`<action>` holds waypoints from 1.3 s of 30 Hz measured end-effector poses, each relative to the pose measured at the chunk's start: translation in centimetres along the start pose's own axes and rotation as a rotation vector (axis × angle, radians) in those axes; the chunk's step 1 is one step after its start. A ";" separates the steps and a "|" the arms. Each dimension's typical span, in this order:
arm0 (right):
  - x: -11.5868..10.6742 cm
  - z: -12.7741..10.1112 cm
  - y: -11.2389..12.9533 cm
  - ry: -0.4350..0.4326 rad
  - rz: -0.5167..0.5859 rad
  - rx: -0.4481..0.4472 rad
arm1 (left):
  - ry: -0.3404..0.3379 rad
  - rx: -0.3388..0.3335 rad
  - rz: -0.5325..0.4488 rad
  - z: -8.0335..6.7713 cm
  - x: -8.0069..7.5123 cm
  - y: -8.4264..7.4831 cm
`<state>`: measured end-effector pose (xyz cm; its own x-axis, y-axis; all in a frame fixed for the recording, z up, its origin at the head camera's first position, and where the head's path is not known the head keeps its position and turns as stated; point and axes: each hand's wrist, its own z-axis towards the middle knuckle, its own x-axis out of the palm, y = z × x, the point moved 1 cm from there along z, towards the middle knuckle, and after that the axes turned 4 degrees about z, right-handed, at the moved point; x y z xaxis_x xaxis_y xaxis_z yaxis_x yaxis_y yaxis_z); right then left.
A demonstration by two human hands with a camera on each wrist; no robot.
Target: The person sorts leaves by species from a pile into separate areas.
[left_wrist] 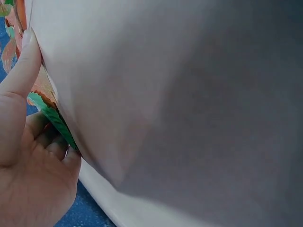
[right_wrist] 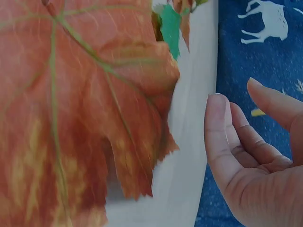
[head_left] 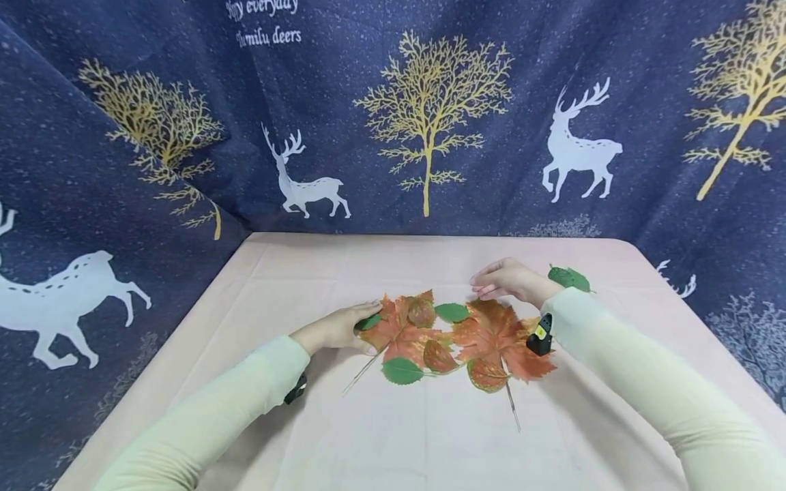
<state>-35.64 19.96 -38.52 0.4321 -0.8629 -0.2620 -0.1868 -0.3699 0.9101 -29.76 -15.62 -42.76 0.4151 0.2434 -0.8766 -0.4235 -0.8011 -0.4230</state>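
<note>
Two orange-red artificial maple leaves lie side by side on the table, the left maple leaf (head_left: 399, 329) and the right maple leaf (head_left: 493, 337), each with a thin wire stem. My left hand (head_left: 340, 329) rests at the left leaf's edge, thumb extended, fingers beside a small green leaf (left_wrist: 56, 122); a firm hold on it is not visible. Just behind the right maple leaf, my right hand (head_left: 510, 279) hovers with loosely bent fingers and nothing between them. In the right wrist view that hand (right_wrist: 258, 156) is apart from the large leaf (right_wrist: 90, 94).
Small green leaves, one in the middle (head_left: 452, 312) and one in front (head_left: 402, 371), lie among small reddish leaves (head_left: 439, 356). Another green leaf (head_left: 569, 278) lies beyond the right wrist. Dark blue cloth (head_left: 393, 136) with deer and trees hangs behind the pale table (head_left: 368, 436).
</note>
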 end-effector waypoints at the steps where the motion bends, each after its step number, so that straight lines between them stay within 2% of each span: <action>1: 0.3 0.1 0.0 0.004 -0.005 0.003 | -0.001 0.000 0.001 0.0 0.0 0.0; 10: 2.1 0.5 0.0 0.018 -0.048 0.052 | -0.003 0.007 0.011 -0.1 0.0 -0.1; 20: 3.1 0.9 -0.9 -0.014 -0.117 0.087 | 0.011 -0.012 0.019 0.0 0.1 0.1; 27: 3.9 1.3 -1.2 -0.068 -0.228 0.055 | -0.006 0.002 0.013 0.0 0.1 0.0; 34: 4.7 1.4 -1.3 -0.182 -0.329 0.067 | -0.009 0.017 0.025 0.1 0.0 0.0; 39: 4.7 1.4 -1.3 -0.184 -0.364 0.043 | -0.014 0.027 0.027 0.1 0.1 0.1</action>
<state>-34.57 15.93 -41.35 0.3125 -0.7190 -0.6208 -0.0894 -0.6729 0.7343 -29.86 -15.62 -42.91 0.3923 0.2296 -0.8907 -0.4563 -0.7922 -0.4051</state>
